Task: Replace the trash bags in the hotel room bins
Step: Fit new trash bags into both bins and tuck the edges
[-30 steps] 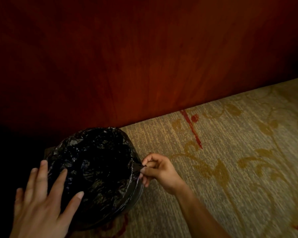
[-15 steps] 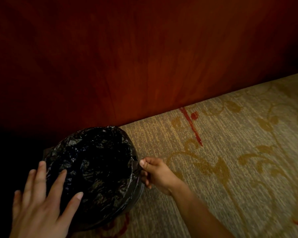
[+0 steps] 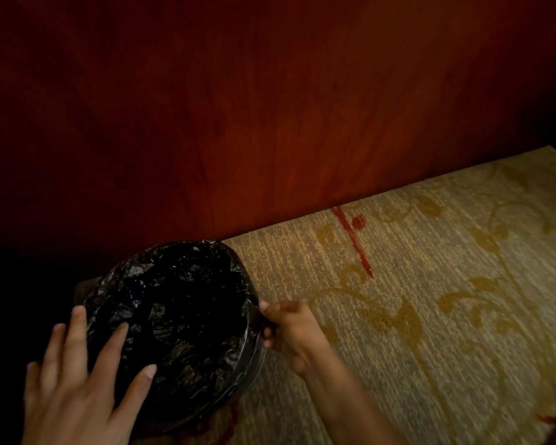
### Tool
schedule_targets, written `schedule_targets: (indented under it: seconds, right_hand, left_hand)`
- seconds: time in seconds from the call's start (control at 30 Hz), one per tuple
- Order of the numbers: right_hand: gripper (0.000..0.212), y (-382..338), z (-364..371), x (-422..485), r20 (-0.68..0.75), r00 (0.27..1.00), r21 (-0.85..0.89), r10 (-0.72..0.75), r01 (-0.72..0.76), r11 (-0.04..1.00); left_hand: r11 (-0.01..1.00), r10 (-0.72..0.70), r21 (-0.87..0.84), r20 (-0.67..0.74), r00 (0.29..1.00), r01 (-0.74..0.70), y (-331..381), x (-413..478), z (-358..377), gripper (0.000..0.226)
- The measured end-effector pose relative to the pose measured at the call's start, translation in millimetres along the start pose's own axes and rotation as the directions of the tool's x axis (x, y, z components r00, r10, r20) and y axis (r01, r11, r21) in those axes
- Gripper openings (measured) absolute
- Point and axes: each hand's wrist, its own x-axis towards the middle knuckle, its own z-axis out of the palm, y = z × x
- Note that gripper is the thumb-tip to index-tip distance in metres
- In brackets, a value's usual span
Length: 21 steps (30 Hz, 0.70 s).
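A round bin (image 3: 254, 358) stands on the carpet at the lower left, lined with a crinkled black trash bag (image 3: 180, 303) whose edge folds over the rim. My left hand (image 3: 77, 387) lies flat with fingers spread on the bag at the bin's near-left rim. My right hand (image 3: 289, 329) is at the bin's right side, fingers curled and pinching the bag's edge against the rim. The bin's inside is dark and its bottom is hidden.
A dark red wooden panel (image 3: 270, 123) rises right behind the bin. Beige carpet (image 3: 430, 300) with gold scrolls and a red stripe stretches to the right. The far left corner is in deep shadow.
My right hand has slid slightly down along the bin's right rim, keeping its pinch on the bag's edge. My left hand has stayed flat on the bag.
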Motion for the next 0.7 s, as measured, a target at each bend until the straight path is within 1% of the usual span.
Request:
schedule_targets:
  seconds: [0.03,0.1,0.17,0.23,0.33,0.4,0.43,0.5,0.53,0.6,0.67,0.7]
  right_hand:
    - [0.025,2,3,0,-0.031,0.999,-0.012,-0.015,0.014,1.000]
    - [0.020,2,9,-1,-0.099,0.989,-0.090,-0.109,0.100,0.991]
    - [0.020,6,10,-3,-0.151,0.959,-0.173,-0.240,0.213,0.962]
    - [0.018,13,12,-5,-0.198,0.916,-0.265,-0.349,0.293,0.919]
    - [0.022,23,16,-9,-0.256,0.844,-0.442,-0.472,0.332,0.833]
    - [0.029,27,16,-12,-0.234,0.823,-0.515,-0.518,0.347,0.784]
    - [0.034,27,15,-14,-0.214,0.833,-0.503,-0.510,0.354,0.789]
    - [0.045,26,8,-17,-0.145,0.880,-0.390,-0.452,0.369,0.844]
    - [0.039,25,4,-18,-0.095,0.908,-0.327,-0.407,0.358,0.875]
    - [0.009,22,-3,-20,-0.007,0.945,-0.280,-0.326,0.311,0.908]
    - [0.016,18,-5,-18,0.008,0.950,-0.350,-0.312,0.294,0.889]
    - [0.017,15,-3,-16,-0.002,0.944,-0.441,-0.330,0.295,0.848]
  left_hand:
    - [1.000,-0.003,0.001,0.007,1.000,0.003,-1,0,0,0.103]
    - [1.000,-0.006,-0.001,0.016,1.000,0.006,-3,-1,2,0.103]
    - [1.000,-0.009,-0.027,0.009,1.000,0.009,-3,-2,4,0.104]
    - [0.999,-0.016,-0.050,-0.002,1.000,0.016,-1,-1,4,0.104]
    - [0.999,-0.012,-0.050,0.009,1.000,0.013,1,-1,3,0.105]
    - [0.999,-0.007,-0.036,0.012,1.000,0.007,0,-1,3,0.105]
    - [0.999,-0.006,-0.032,0.011,1.000,0.007,0,-1,3,0.105]
    - [0.999,-0.010,-0.032,0.010,1.000,0.010,2,-1,0,0.105]
    - [0.999,-0.014,-0.029,0.009,1.000,0.015,2,-1,-1,0.104]
    - [1.000,-0.026,-0.017,0.009,1.000,0.026,3,-2,-2,0.104]
    - [1.000,-0.026,-0.004,0.016,1.000,0.026,1,-1,-1,0.104]
    - [1.000,-0.022,0.004,0.020,1.000,0.022,0,-1,0,0.104]
